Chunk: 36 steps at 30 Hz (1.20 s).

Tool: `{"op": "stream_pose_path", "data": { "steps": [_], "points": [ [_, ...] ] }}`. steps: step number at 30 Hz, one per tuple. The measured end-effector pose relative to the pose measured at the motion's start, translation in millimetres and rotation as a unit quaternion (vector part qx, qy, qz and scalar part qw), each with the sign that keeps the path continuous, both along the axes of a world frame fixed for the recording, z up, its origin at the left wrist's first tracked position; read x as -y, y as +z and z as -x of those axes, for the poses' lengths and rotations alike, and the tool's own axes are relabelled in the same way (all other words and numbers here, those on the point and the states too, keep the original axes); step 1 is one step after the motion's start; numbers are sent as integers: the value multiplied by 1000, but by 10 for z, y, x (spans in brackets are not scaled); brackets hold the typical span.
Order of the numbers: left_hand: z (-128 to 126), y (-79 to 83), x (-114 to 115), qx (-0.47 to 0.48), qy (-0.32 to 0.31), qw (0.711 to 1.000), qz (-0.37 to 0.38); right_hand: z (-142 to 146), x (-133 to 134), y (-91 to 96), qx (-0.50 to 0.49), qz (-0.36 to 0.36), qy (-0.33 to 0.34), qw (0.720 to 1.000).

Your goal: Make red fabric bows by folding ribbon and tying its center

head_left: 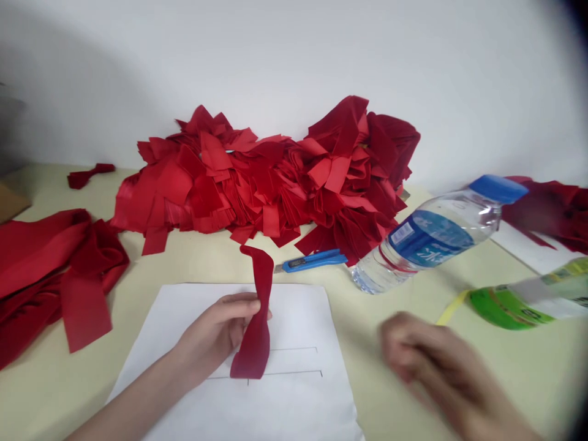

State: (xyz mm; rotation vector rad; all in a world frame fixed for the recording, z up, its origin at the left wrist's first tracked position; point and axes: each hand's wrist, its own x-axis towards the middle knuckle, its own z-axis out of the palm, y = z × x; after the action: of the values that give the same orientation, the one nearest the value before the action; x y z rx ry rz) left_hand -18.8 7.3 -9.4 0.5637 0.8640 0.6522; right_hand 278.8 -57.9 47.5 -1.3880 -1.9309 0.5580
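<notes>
My left hand (229, 324) is closed around the pinched middle of a red velvet ribbon bow (258, 337), holding it upright above a white sheet (179, 392) with ruled black lines. The bow's ends flare out above and below my fingers. My right hand (422, 352), smeared by motion, is over the table to the right with its fingers curled together. Whether it holds something small is hidden. Just behind it, a thin yellow strip (452, 308) runs toward a green-labelled bottle (509, 309) lying on its side. A blue box cutter (315, 261) lies beyond the sheet, blade toward the bow.
Red ribbon pieces (257, 177) are heaped along the wall. More red ribbon (55, 263) lies at the left, and another pile (551, 211) at the far right. A clear water bottle (427, 233) with a blue cap stands behind my right hand. One small bow (90, 175) lies back left.
</notes>
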Motion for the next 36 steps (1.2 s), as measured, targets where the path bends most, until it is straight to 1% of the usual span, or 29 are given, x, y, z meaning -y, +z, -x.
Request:
{"op": "stream_pose_path", "data": {
  "steps": [1, 2, 4, 6, 7, 9, 11, 15, 20, 25, 29, 31, 36],
  "points": [
    [-1, 3, -1, 3, 7, 1000, -3, 231, -90, -11, -6, 72, 80, 994],
    [0, 5, -3, 5, 16, 1000, -5, 458, -199, -19, -12, 116, 145, 983],
    [5, 8, -11, 9, 33, 999, -13, 853, -455, -36, -51, 160, 216, 962],
    [15, 12, -27, 14, 43, 998, -33, 1125, -719, -66, -104, 175, 250, 947],
    [21, 14, -38, 18, 46, 998, -46, 1213, -834, -87, -125, 181, 254, 942],
    [35, 17, -63, 26, 54, 996, -69, 1308, -1003, -132, -137, 183, 258, 939],
    [48, 18, -88, 31, 61, 994, -87, 1337, -1078, -164, -121, 192, 259, 939],
    [56, 4, -100, 42, 62, 992, -103, 1335, -1057, -163, -63, 206, 235, 948],
    [49, -6, -74, 47, 74, 993, -73, 1345, -1033, -131, -49, 186, 194, 962],
    [90, 17, -80, 69, 74, 995, -18, 1272, -1087, -99, -56, 149, 206, 966],
    [128, 18, -79, 87, 77, 993, 13, 1187, -1128, -93, 0, 104, 173, 979],
    [138, 8, -72, 98, 81, 992, 17, 1172, -1133, -88, 14, 106, 169, 980],
    [159, -17, -60, 95, 81, 992, 2, 1176, -1125, -49, 5, 138, 200, 970]
  ]
}}
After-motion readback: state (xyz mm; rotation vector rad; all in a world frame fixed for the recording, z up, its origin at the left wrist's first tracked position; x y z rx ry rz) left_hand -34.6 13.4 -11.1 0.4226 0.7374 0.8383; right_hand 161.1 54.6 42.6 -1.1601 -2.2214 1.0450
